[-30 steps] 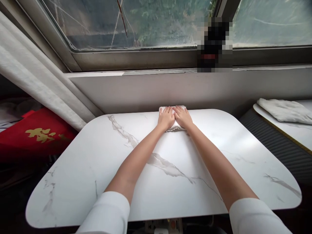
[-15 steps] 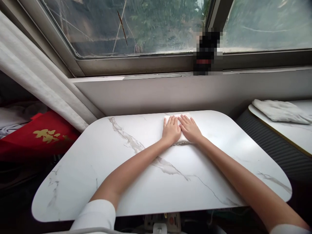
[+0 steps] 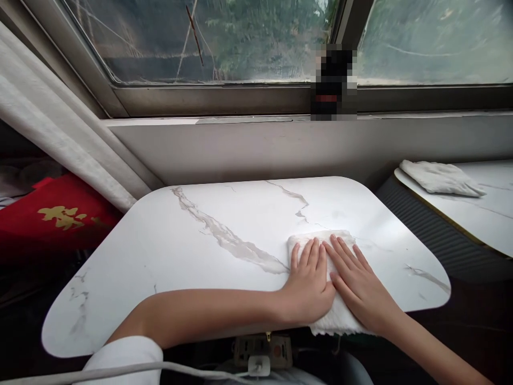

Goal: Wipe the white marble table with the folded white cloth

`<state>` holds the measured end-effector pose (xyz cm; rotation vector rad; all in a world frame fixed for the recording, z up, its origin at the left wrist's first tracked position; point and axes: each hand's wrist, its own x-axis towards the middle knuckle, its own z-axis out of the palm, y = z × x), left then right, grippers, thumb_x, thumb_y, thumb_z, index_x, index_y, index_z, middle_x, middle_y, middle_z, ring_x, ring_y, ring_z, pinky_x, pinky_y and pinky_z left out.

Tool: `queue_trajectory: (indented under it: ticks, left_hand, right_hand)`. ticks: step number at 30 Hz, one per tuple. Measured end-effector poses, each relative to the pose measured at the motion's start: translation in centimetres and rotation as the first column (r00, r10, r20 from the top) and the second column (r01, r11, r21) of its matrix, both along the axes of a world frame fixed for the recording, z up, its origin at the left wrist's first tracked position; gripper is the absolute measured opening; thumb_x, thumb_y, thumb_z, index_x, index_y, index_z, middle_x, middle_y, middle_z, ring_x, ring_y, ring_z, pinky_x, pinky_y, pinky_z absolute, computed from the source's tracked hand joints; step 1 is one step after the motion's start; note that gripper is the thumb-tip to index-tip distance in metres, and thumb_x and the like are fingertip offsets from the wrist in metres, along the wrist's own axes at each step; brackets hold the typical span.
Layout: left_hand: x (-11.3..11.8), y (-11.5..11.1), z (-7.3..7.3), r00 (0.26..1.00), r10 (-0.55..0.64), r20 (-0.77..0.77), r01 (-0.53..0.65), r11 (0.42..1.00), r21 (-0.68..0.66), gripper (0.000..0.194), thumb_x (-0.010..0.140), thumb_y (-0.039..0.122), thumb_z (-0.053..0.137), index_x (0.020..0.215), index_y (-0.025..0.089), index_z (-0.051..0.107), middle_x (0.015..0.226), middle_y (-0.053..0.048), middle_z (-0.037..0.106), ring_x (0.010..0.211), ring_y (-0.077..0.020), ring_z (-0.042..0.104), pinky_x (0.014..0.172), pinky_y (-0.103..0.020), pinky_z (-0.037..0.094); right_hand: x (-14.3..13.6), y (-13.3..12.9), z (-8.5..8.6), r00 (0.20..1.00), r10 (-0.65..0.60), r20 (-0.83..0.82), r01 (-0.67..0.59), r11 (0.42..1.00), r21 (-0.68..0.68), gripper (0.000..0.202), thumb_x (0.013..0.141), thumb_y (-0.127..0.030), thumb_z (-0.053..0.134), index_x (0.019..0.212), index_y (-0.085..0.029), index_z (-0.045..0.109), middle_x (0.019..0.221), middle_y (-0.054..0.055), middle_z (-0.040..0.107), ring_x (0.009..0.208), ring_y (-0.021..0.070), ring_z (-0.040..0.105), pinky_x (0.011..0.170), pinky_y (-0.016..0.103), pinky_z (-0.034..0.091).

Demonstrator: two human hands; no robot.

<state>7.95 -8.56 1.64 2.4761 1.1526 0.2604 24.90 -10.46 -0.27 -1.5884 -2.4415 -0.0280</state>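
1. Left hand and right hand both lie flat, fingers extended rather than clenched, pressing down on a folded white cloth; the left thumb side meets the right hand.
2. The cloth is on the white marble-patterned table, right of its middle, and its ragged near end reaches the front edge and seems to poke slightly past it.
3. The left forearm, bare below a white sleeve, runs across the near part of the table; the right forearm comes in from the lower right.
4. Below the front edge are a power strip with a white plug, and a pale cable crosses the foreground.
5. To the right, another white cloth lies crumpled on a second table.
6. To the left, a pale curtain hangs above a red item with gold markings.
7. Behind the table is a window; a dark object before its frame is pixelated.
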Motion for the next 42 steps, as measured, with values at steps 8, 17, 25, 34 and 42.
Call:
queue_trajectory:
  ticks: [8,17,25,34,42]
  left_hand:
    - [2.0,11.4,-0.8,0.969,0.245,-0.020,-0.238,0.956,0.169,0.056,0.093,0.027,0.022,0.144,0.004,0.025,0.153,-0.011,0.019,0.142,-0.0227,0.010,0.116,-0.041,0.012]
    - [5.7,22.8,-1.6,0.913,0.408,-0.005,-0.393,0.881,0.263,0.056,0.093,0.025,0.023,0.141,-0.003,0.029,0.151,-0.015,0.025,0.141,-0.0227,0.016,0.116,-0.037,0.007]
    - [6.3,22.2,-1.8,0.940,0.340,-0.006,-0.325,0.904,0.279,0.055,0.093,0.025,0.021,0.144,0.007,0.029,0.152,-0.007,0.024,0.142,-0.0210,0.012,0.116,-0.044,0.004]
    - [9.0,10.0,-1.3,0.972,0.237,0.003,-0.231,0.946,0.228,0.057,0.093,0.027,0.021,0.143,0.000,0.025,0.152,-0.014,0.023,0.142,-0.0232,0.011,0.115,-0.046,0.002]
    - [11.1,-0.5,-0.4,0.999,-0.035,-0.023,0.039,0.978,0.205,0.059,0.095,0.033,0.016,0.144,0.000,0.021,0.153,-0.017,0.018,0.142,-0.0270,0.003,0.114,-0.051,0.006]
  right_hand:
    - [-1.4,11.6,-0.3,0.966,-0.258,0.014,0.258,0.964,-0.058,0.053,0.095,-0.028,0.018,0.145,-0.017,0.028,0.152,0.008,0.027,0.140,0.0246,0.020,0.111,0.050,0.021]
    - [0.5,24.5,0.2,0.975,-0.220,-0.043,0.217,0.973,-0.073,0.051,0.093,-0.025,0.022,0.141,-0.014,0.036,0.152,0.011,0.026,0.140,0.0229,0.022,0.111,0.048,0.019]
    - [1.2,23.2,0.8,0.974,-0.225,-0.015,0.223,0.971,-0.085,0.053,0.093,-0.024,0.022,0.144,-0.012,0.030,0.153,0.012,0.023,0.140,0.0218,0.019,0.112,0.046,0.016]
    - [5.6,10.6,0.5,0.986,-0.163,0.024,0.164,0.983,-0.077,0.053,0.095,-0.029,0.018,0.146,-0.016,0.027,0.154,0.008,0.021,0.141,0.0182,0.013,0.114,0.045,0.014]
    - [10.0,-2.0,0.4,0.981,-0.195,-0.008,0.195,0.980,-0.035,0.054,0.096,-0.032,0.019,0.149,-0.028,0.011,0.154,0.003,0.019,0.141,0.0203,0.015,0.112,0.051,0.020]
